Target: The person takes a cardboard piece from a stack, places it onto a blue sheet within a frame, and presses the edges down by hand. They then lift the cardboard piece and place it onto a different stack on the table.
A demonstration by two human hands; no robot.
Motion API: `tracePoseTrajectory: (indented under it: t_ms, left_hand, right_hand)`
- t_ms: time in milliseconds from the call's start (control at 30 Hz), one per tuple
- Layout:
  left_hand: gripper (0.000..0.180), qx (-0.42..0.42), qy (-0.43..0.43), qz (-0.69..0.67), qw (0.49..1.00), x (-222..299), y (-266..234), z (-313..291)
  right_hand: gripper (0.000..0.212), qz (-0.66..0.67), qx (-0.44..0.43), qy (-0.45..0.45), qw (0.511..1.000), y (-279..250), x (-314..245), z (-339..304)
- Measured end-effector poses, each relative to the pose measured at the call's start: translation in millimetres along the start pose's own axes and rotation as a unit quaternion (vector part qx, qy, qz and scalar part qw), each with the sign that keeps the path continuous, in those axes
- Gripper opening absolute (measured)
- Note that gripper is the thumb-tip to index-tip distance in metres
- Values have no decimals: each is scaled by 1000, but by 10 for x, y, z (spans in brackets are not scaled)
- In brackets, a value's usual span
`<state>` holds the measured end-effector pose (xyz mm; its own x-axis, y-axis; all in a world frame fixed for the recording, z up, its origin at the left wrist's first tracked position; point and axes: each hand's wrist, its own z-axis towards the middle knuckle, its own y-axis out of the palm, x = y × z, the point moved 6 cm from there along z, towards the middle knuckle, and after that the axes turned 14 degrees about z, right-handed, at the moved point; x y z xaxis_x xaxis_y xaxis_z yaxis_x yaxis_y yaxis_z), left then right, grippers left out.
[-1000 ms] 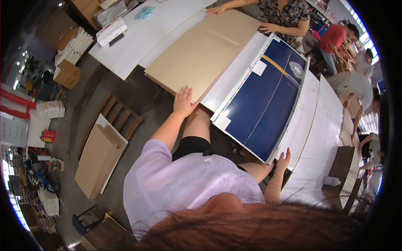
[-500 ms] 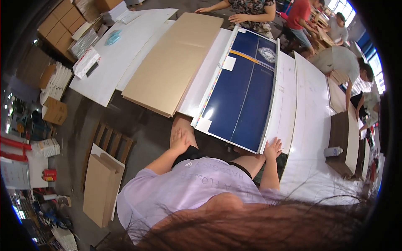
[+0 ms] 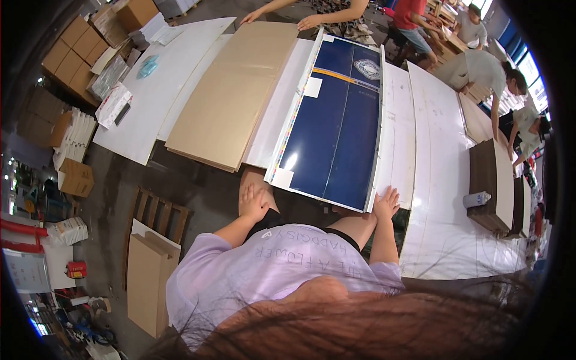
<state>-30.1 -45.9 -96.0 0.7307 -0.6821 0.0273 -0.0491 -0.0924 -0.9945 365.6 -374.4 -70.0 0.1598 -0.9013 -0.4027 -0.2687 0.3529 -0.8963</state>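
Note:
My left hand [image 3: 254, 202] lies flat on my bare leg, fingers stretched out, holding nothing. At the near edge of the white work table my right hand [image 3: 387, 203] rests open, fingers spread, beside the near right corner of a large printed sheet. That sheet [image 3: 336, 135] is glossy dark blue with an orange stripe and white borders, lying lengthwise away from me. Left of it lies a stack of brown cardboard sheets [image 3: 231, 96], its near end jutting past the table. Across from me, a co-worker's two hands [image 3: 309, 22] are at the far end of the cardboard.
At far left, a white board [image 3: 180, 60] bears a light blue crumpled item [image 3: 147, 66]. A spray can [image 3: 477, 199] stands by stacked boards [image 3: 491, 180] at right. A wooden pallet [image 3: 157, 210] and cardboard [image 3: 147, 282] sit on the floor at left. Other people work at far right.
The co-worker's hands have shifted left to the cardboard's far end. My view has turned slightly; my own hands stay about where they were.

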Motion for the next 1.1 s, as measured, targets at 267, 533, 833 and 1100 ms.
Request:
tracePoseTrajectory:
  t_ms: [267,533,833,1100]
  left_hand:
    - [59,17,-3,-12,1000,-15,-9,-9]
    - [59,24,-3,-12,1000,-10,-27,-12]
    - [60,24,1,-23,999,17,-20,-4]
    - [62,212,-28,-283,935,-19,-373,111]
  right_hand:
    - [76,2,-7,7,1000,-16,-24,-15]
    - [77,2,3,6,1000,29,34,20]
    - [77,9,5,3,1000,-12,14,-2]
    - [77,33,-1,7,999,-47,3,8]
